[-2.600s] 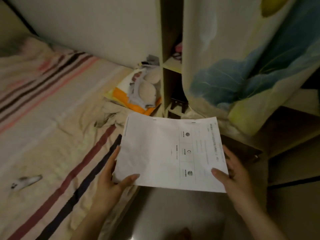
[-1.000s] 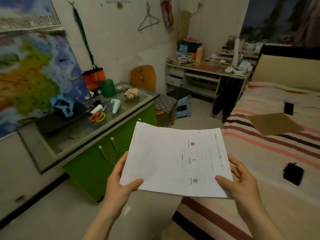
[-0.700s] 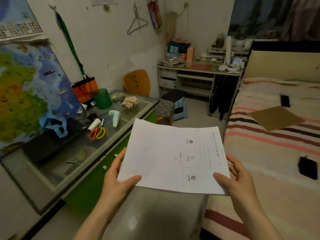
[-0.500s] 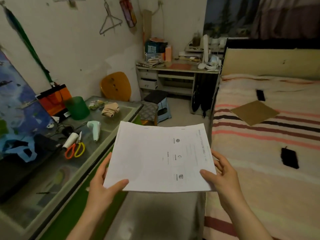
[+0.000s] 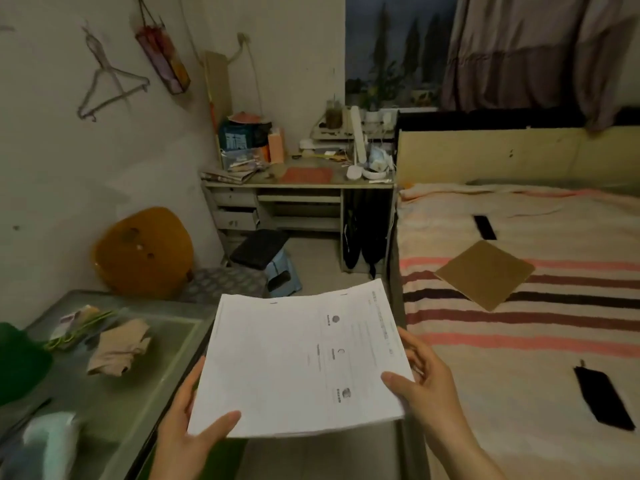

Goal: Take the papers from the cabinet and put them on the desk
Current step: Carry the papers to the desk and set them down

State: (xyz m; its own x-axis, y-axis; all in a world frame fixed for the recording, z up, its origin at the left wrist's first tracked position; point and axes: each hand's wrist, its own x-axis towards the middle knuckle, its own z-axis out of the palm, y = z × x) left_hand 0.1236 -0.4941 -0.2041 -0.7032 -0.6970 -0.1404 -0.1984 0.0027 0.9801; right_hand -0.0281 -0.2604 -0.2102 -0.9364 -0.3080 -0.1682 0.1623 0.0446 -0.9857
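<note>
A thin stack of white printed papers (image 5: 298, 362) is held flat in front of me. My left hand (image 5: 188, 434) grips its near left corner, thumb on top. My right hand (image 5: 424, 382) grips the right edge, thumb on the sheet. The desk (image 5: 301, 183) stands at the far wall, straight ahead beyond the papers, its top crowded with boxes, books, a red mat and a white lamp. The cabinet is out of view.
A glass-topped green counter (image 5: 104, 393) on my left carries cloth, clips and a green cup. A striped bed (image 5: 519, 323) fills the right, with a cardboard sheet (image 5: 485, 275) and dark phones. An orange chair (image 5: 142, 252) and a blue stool (image 5: 273, 265) stand before the desk.
The view swung from the cabinet and curtain round to the room, then moved forward along the aisle; the desk is nearer and more central. Both hands keep the same hold on the papers.
</note>
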